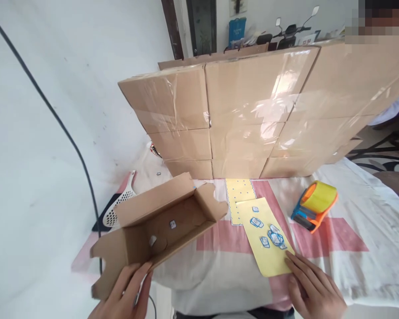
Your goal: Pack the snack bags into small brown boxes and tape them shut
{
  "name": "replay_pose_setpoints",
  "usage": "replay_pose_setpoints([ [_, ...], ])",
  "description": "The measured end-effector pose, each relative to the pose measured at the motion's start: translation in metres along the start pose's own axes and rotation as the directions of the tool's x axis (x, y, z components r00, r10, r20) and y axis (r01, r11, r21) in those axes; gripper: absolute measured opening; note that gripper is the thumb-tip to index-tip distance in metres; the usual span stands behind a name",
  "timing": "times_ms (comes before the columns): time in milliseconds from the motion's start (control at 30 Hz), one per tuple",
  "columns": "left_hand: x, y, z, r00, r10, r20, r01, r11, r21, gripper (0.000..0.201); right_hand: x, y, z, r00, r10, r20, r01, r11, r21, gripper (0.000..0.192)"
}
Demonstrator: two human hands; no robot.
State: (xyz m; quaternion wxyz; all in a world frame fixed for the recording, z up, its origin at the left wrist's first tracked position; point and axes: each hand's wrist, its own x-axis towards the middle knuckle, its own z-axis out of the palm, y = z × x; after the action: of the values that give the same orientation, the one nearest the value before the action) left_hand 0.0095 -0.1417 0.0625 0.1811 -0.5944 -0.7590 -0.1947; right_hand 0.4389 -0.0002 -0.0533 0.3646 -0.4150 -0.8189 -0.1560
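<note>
My left hand (124, 294) has its fingers over the near wall of an open brown cardboard box (142, 212), gripping it at the front left. Its flaps stand out, and two small pale pieces, one a small label (173, 224), lie inside. At the lower right corner of a yellow card (269, 261), my right hand (314, 283) holds the edge between thumb and fingers; the thumb is partly hidden. On that card lie several small white stickers (275, 237) with blue outlines, some overlapping. Another yellow sheet (241, 190) with blue dots lies partly under the card.
A wall of taped cardboard boxes (246, 102) stands behind. To the right sits an orange and blue tape dispenser (314, 206) with yellow tape. A white perforated paddle (121, 204) lies left of the open box, near a hanging black cable (63, 124). A pink and white cloth (219, 274) covers the surface.
</note>
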Motion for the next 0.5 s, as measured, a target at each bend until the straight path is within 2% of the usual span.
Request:
replay_pose_setpoints([
  [100,0.009,0.031,0.006,0.997,0.014,-0.082,-0.017,0.999,-0.042,0.047,0.0,-0.004,0.001,1.0,0.02,-0.014,-0.02,1.0,0.006,0.029],
  [200,0.015,0.067,0.017,0.992,-0.029,-0.124,0.007,0.985,-0.17,0.046,-0.001,-0.007,0.002,0.998,0.059,-0.032,-0.059,0.998,0.009,0.027],
  [333,0.012,0.113,0.03,0.996,-0.072,-0.056,0.049,0.941,-0.334,0.046,-0.002,-0.01,0.001,0.996,0.082,-0.038,-0.081,0.996,0.02,0.024],
  [433,0.003,0.129,0.036,0.998,-0.059,-0.011,0.05,0.918,-0.394,0.053,0.0,-0.011,0.0,0.995,0.086,-0.041,-0.085,0.996,0.022,0.023],
  [500,0.0,0.125,0.038,0.999,-0.048,-0.018,0.037,0.911,-0.411,0.054,0.002,-0.011,-0.001,0.996,0.083,-0.045,-0.082,0.996,0.025,0.022],
])
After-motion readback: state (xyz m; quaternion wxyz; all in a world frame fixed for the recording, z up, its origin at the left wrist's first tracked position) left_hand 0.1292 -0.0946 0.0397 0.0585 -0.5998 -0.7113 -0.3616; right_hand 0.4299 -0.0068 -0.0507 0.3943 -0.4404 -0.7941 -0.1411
